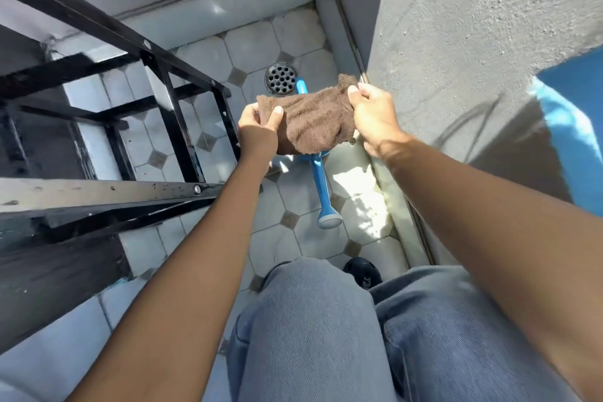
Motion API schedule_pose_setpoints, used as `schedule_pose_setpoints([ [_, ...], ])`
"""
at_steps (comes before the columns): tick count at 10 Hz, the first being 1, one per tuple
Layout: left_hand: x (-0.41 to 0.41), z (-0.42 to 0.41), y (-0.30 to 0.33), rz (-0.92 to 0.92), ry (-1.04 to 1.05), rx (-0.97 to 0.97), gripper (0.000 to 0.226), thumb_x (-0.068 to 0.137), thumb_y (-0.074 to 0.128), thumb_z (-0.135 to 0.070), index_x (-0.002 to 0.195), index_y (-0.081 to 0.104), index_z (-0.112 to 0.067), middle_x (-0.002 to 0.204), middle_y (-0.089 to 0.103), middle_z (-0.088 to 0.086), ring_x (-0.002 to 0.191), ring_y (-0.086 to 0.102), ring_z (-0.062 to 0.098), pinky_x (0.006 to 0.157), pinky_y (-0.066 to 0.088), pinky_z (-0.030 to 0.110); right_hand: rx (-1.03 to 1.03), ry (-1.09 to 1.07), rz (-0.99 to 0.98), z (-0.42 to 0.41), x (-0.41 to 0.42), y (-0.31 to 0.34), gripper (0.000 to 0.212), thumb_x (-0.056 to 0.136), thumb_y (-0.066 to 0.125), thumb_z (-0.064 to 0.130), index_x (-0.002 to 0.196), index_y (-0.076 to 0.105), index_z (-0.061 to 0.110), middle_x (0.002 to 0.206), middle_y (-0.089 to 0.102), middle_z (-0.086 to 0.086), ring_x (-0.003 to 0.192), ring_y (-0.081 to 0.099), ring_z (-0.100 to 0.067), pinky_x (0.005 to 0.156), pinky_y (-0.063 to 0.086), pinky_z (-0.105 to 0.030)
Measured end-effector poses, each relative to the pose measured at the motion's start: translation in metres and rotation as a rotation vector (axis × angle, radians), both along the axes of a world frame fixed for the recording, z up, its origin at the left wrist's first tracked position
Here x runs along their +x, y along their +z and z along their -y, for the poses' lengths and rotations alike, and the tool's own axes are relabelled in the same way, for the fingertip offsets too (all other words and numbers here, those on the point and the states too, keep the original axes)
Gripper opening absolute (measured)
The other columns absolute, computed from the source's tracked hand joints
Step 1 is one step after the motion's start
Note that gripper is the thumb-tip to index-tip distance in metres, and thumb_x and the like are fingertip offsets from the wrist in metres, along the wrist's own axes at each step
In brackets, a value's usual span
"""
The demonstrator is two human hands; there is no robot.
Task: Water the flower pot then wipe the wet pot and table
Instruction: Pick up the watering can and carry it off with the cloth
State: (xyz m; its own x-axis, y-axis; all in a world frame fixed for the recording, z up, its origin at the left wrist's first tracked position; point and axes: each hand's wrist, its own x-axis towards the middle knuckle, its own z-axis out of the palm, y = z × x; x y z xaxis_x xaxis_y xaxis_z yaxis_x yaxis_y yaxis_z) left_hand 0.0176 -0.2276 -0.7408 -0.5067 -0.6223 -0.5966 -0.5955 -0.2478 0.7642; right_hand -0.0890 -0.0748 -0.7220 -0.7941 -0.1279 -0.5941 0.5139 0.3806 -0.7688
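A brown cloth [311, 122] is stretched between both hands in the middle of the head view, held in the air above the floor. My left hand [259, 127] grips its left end and my right hand [373, 117] pinches its right end. Below the cloth a blue watering can [321, 183] lies on the tiled floor, its long spout pointing toward me and its body mostly hidden by the cloth. No flower pot is in view.
A black metal frame [169, 88] of a table or stand fills the left side. A round floor drain [280, 78] sits just beyond the cloth. A rough grey wall [440, 59] rises on the right. My knees in jeans and a dark shoe [362, 269] are below.
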Motion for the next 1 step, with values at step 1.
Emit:
schedule_pose_setpoints([
  [1, -0.0029, -0.0007, -0.0015, 0.079, -0.133, -0.023, 0.051, 0.087, 0.065, -0.026, 0.133, 0.049, -0.012, 0.130, 0.059, 0.008, 0.115, 0.058, 0.020, 0.103, 0.045, 0.036, 0.034, 0.020, 0.018, -0.0036, 0.0087, -0.0091, 0.031, 0.100, 0.050, 0.017, 0.129, 0.061, 0.014, 0.123, 0.068, -0.002, 0.109, 0.065, -0.010, 0.097, 0.052, -0.028],
])
